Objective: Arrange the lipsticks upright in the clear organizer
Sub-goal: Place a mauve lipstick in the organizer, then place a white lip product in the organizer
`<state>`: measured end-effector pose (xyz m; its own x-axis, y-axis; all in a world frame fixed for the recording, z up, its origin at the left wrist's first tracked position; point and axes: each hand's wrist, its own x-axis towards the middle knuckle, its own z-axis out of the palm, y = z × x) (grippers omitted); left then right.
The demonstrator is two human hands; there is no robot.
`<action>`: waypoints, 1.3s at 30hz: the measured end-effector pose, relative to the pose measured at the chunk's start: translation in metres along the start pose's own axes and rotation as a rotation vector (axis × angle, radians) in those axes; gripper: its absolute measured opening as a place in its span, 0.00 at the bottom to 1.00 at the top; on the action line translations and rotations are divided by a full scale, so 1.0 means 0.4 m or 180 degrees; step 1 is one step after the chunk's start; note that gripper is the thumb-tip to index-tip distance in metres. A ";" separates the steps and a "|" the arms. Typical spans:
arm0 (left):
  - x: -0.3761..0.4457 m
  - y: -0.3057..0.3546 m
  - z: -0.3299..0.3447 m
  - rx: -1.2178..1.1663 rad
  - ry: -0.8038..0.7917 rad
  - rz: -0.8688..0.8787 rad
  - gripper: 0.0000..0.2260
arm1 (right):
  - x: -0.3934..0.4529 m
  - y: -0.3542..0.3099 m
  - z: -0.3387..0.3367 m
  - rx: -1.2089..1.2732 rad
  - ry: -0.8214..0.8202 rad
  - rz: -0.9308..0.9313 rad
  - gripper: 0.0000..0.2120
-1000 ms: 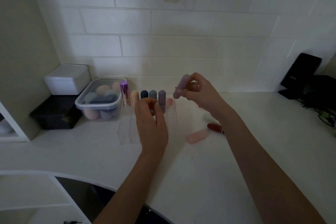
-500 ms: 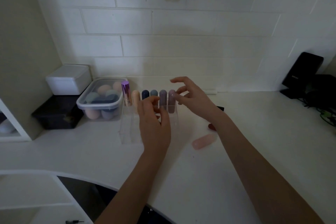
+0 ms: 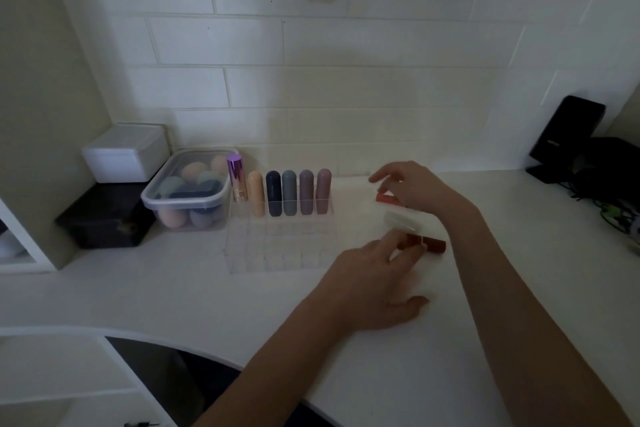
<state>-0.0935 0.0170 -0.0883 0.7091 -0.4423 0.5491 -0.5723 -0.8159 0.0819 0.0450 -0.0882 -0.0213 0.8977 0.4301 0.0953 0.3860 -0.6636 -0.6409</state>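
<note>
Six upright: lipsticks (image 3: 289, 191) in the back row of the clear organizer (image 3: 280, 246).
Counter (image 3: 381, 357): dark red lipstick (image 3: 434, 243) and pale tube (image 3: 403, 222) lying right of the organizer.
Left hand (image 3: 372, 284): fingers loose, reaching to the dark red one; contact unclear.
Right hand (image 3: 412, 187): relaxed over an orange-red lipstick (image 3: 385, 198), grasp unclear.
Left side: sponge tub (image 3: 188, 189), white box (image 3: 126, 152).

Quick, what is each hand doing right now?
Left hand: fingers reach the dark red lipstick; grip unclear.
Right hand: fingers on the orange-red lipstick; grip unclear.
</note>
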 end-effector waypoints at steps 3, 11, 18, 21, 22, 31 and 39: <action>-0.006 -0.015 0.013 -0.0042 -0.0148 -0.0136 0.21 | -0.020 0.019 -0.041 -0.0394 -0.0261 0.0129 0.05; -0.006 -0.024 0.016 -0.0138 -0.0121 -0.0334 0.14 | -0.051 0.013 -0.057 -0.1340 -0.1423 0.0907 0.12; -0.006 -0.041 0.018 -0.0103 0.0409 -0.0387 0.10 | -0.044 -0.018 -0.019 -0.1703 -0.1344 0.0683 0.07; -0.003 -0.044 0.021 -0.0193 0.0657 -0.0531 0.11 | -0.045 -0.019 -0.020 -0.1628 -0.1330 0.0683 0.08; -0.004 -0.046 0.022 -0.0218 0.0669 -0.0545 0.11 | -0.044 -0.017 -0.019 -0.1632 -0.1321 0.0664 0.08; -0.002 -0.052 0.017 -0.0184 0.1193 -0.0578 0.10 | -0.030 0.007 -0.024 -0.1242 -0.1222 0.0587 0.08; -0.012 -0.060 -0.031 -0.0279 0.1765 -0.1527 0.15 | -0.004 0.065 -0.014 -0.0521 0.0184 0.0304 0.05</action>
<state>-0.0884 0.0432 -0.0827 0.5907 0.2277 0.7741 -0.2990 -0.8293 0.4720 0.0546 -0.1097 -0.0338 0.9408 0.3278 0.0865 0.3236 -0.7924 -0.5171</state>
